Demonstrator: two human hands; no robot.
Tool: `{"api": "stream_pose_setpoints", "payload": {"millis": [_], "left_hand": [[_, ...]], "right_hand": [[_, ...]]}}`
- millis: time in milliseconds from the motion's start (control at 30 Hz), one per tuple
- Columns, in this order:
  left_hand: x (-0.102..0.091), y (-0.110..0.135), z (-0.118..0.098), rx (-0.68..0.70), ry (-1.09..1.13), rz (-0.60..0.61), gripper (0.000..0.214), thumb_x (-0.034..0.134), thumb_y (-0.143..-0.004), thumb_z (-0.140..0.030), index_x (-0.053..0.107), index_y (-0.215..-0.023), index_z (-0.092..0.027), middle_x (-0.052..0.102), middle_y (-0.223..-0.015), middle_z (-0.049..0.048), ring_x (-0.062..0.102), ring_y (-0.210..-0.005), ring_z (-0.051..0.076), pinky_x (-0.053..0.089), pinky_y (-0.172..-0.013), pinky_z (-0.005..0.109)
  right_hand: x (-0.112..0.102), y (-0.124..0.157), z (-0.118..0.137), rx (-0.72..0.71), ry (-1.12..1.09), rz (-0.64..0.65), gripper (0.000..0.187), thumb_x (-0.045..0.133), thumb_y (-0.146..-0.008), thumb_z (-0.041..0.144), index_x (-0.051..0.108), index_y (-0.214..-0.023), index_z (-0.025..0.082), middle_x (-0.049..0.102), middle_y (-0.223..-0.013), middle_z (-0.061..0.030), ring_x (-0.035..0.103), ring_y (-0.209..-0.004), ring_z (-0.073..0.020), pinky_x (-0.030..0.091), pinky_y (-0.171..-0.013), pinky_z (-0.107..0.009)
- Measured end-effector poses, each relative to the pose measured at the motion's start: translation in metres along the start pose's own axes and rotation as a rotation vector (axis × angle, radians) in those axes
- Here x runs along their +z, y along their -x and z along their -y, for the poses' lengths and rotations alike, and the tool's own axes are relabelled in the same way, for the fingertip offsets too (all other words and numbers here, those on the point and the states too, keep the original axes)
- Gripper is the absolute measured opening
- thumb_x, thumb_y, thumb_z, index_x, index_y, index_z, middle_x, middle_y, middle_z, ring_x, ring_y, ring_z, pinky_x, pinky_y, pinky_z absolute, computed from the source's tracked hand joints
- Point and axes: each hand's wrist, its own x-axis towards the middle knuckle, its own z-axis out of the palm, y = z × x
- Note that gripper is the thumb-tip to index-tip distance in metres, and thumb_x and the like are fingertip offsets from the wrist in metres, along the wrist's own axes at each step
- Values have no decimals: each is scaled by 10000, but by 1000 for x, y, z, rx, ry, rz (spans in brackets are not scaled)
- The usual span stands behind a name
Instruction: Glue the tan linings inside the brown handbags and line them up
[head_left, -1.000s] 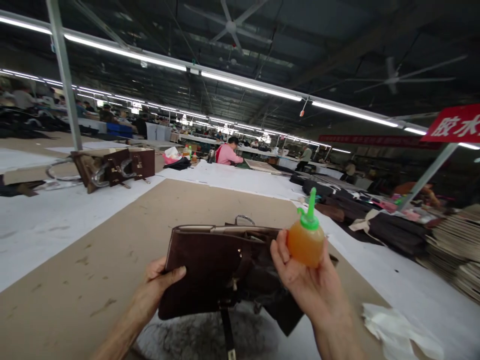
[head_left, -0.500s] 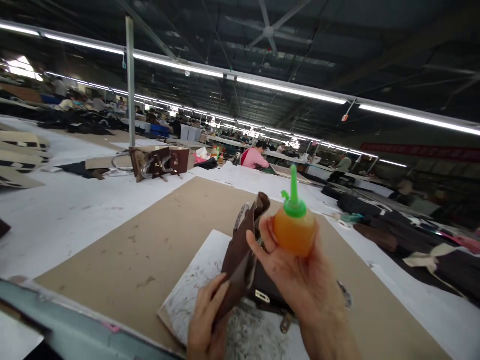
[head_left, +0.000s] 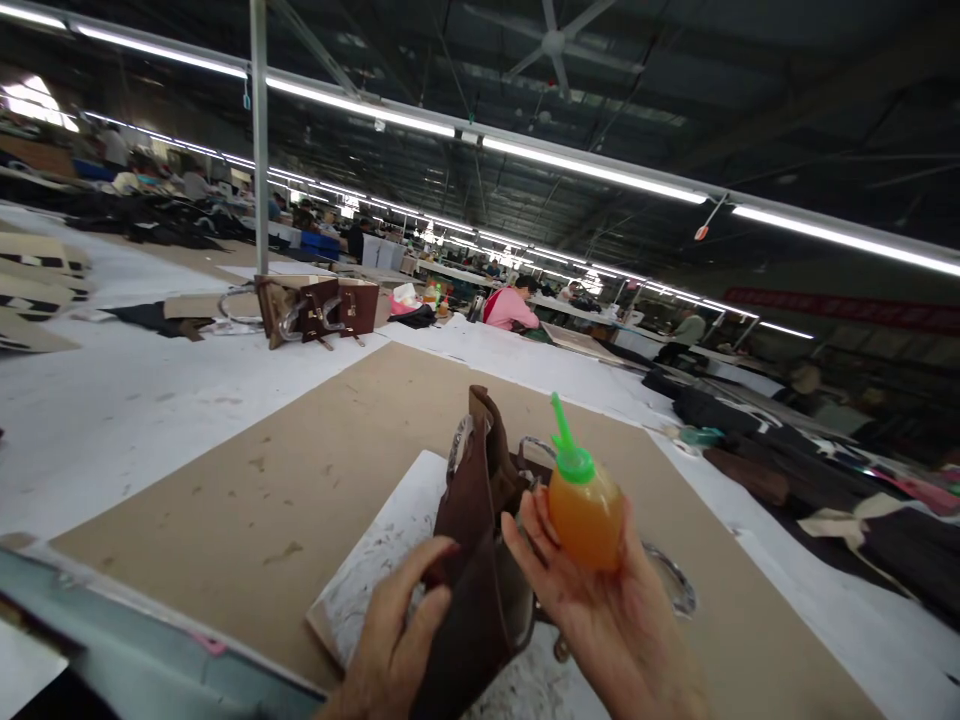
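A squeeze bottle of orange liquid with a green nozzle rests in my right hand, which is closed around its lower part. The nozzle points up and leans left. My left hand is at the left side of a dark brown handbag, thumb and forefinger apart, fingertips against its side; its other fingers are partly hidden. The bag gapes at the top and stands on a stained white board. My right hand covers part of the bag. A plastic-wrapped handle shows to the right.
Brown cardboard lies under the board on a white-covered table. Finished brown handbags stand by a metal post. Dark material is piled at the right. A person in pink sits farther back.
My right hand and the bottle have come lower, and the nozzle now tilts left. The bag has turned more upright. My left hand's grip on it has loosened, with thumb and forefinger spread.
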Motion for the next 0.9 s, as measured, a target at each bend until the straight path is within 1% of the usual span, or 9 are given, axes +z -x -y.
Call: {"api": "stream_pose_setpoints", "payload": {"millis": [33,100,233,333,433,533,633,767,900], "left_hand": [[-5,-22,-11,24,-59,-10,322,526,-860,-342,650,-1135,-230,631,-1142,110,560,-1069,281,392,-1006,391],[-9,-70,-33,222,-137,88,323,471,-854,-178,664,-1106,-237,621,-1178,97,534,-1121,259,347,-1041,377],[4,-155,-56,597,-331,575,545,493,-621,49,660,-1047,-246,518,-1332,67,346,-1317,272,131,-1138,428],[13,-192,-54,646,-402,776,351,587,-507,52,639,-724,-219,663,-992,82,501,-1145,316,177,-1114,442],[3,-207,-50,703,-395,732,318,715,-454,0,497,-476,-230,553,-549,10,596,-780,276,264,-1066,428],[-28,-198,-59,776,-490,673,317,783,-503,-79,507,-477,-232,483,-462,-20,550,-584,206,414,-860,328],[-62,-164,-82,775,-797,665,184,682,-697,-116,550,-611,-211,556,-589,12,533,-594,193,349,-622,283],[-89,-102,-104,790,-1112,611,148,489,-820,-73,521,-736,-190,556,-700,25,489,-625,186,267,-598,310],[-96,-48,-90,727,-1178,547,183,444,-772,-18,506,-756,-189,554,-732,30,470,-628,193,279,-613,326]], "right_hand": [[-2,1,1,-9,14,-1,421,619,-841,494,624,-1090,155,638,-1050,-136,565,-1068,-300,480,-893,-557],[-7,3,4,-42,45,29,427,663,-811,485,634,-1076,152,643,-1051,-135,571,-1062,-301,479,-898,-553],[-16,4,11,-73,102,41,450,727,-739,512,667,-1007,154,670,-1004,-118,604,-1001,-297,460,-910,-577],[-23,4,18,-69,143,95,451,755,-709,511,683,-977,155,683,-979,-117,609,-998,-296,434,-933,-589],[-26,4,25,-68,142,121,449,775,-697,488,677,-1001,172,677,-1025,-110,591,-1037,-315,403,-945,-622],[-22,4,28,-86,145,92,474,759,-720,480,647,-1068,179,661,-1075,-122,573,-1064,-334,409,-924,-634],[-8,4,30,-114,180,88,438,695,-786,484,622,-1109,198,656,-1077,-119,569,-1067,-332,423,-899,-631],[11,1,27,-122,190,70,423,665,-801,506,626,-1092,201,659,-1027,-118,585,-1028,-331,423,-860,-659],[19,-2,18,-104,194,117,315,684,-800,460,660,-995,214,657,-1027,-98,547,-1085,-355,421,-857,-661]]}}
